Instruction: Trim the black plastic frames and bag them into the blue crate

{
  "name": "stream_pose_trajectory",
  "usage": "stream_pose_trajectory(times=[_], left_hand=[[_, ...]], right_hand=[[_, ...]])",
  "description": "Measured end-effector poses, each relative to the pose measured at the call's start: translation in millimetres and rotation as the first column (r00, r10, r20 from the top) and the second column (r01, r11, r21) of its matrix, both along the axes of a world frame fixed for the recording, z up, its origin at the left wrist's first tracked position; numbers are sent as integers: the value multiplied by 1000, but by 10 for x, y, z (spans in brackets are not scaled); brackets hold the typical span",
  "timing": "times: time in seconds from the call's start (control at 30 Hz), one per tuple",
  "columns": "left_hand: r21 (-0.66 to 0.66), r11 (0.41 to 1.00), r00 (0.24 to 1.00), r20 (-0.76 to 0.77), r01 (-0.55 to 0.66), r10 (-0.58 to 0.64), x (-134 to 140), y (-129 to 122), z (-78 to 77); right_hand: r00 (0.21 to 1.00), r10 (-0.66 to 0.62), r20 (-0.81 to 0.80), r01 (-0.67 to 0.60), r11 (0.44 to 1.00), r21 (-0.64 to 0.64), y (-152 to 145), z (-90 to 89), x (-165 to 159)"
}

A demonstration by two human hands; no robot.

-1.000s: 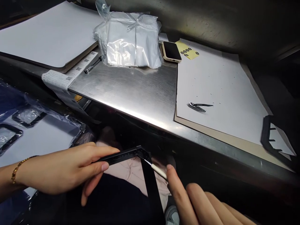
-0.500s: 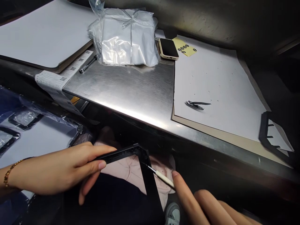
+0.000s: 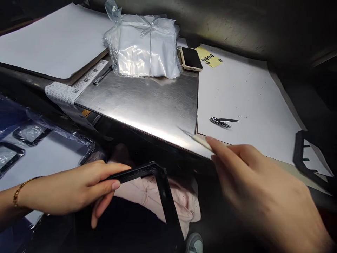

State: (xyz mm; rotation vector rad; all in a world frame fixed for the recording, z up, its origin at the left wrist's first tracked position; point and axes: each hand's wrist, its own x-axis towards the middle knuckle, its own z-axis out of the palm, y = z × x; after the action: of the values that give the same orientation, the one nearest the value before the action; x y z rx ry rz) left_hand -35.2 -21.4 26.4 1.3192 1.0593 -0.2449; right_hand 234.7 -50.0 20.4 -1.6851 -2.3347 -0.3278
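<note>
Between thumb and fingers, my left hand [image 3: 76,188] grips a black plastic frame [image 3: 168,200] above my lap. One corner of the frame points away from me, and its lower part merges with dark clothing. My right hand [image 3: 260,196], slightly blurred, is closed on a thin tool with a cream handle [image 3: 201,141] and a narrow metal tip. That tip is over the front edge of the metal table, apart from the frame. Nail clippers [image 3: 223,122] lie with the lever swung out on the white board [image 3: 237,95], beyond my right hand.
On the metal table [image 3: 142,102] are a plastic-wrapped bundle [image 3: 147,49], a phone [image 3: 191,59], a yellow sticker sheet [image 3: 210,58] and a pen [image 3: 102,75]. Another black frame [image 3: 300,151] rests at the board's right edge. Bagged black frames [image 3: 31,133] lie at lower left.
My right hand has lifted the tool off the frame's corner and moved it up, over the table edge. My left hand keeps the frame in nearly the same place.
</note>
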Motion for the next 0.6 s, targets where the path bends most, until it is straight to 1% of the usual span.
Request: stream_pose_trajectory(times=[0.07,0.1,0.17,0.23,0.3,0.37,0.4,0.43,0.47,0.53,0.6], left_hand=[[-13,1000,1000,15,-25,25,-12,4,-14],[-26,999,999,37,-32,33,-25,4,-21],[-60,997,994,97,-53,59,-67,0,-36],[-95,992,987,135,-77,89,-118,-5,-54],[-126,986,982,136,-112,129,-158,-10,-71],[-140,980,981,114,-138,155,-172,-9,-83],[-144,979,981,109,-141,157,-170,-5,-86],[-147,980,983,106,-135,152,-162,1,-87],[-145,982,984,106,-124,140,-150,8,-86],[-132,985,986,110,-108,123,-122,24,-84],[-122,987,987,112,-101,115,-97,36,-85]], right_hand=[[988,-127,90,126,992,18,324,-110,130],[978,-171,115,169,985,30,471,-179,201],[969,-212,124,208,977,43,682,-302,312],[978,-193,85,187,980,73,739,-357,321],[992,-122,28,119,986,115,625,-328,193],[997,44,-59,-36,990,139,385,-257,-37],[982,158,-108,-143,981,135,247,-228,-165],[927,304,-219,-273,949,159,116,-211,-285],[890,376,-259,-328,921,212,1,-209,-391],[872,437,-220,-394,894,214,-150,-246,-541],[898,424,-120,-405,902,151,-206,-310,-616]])
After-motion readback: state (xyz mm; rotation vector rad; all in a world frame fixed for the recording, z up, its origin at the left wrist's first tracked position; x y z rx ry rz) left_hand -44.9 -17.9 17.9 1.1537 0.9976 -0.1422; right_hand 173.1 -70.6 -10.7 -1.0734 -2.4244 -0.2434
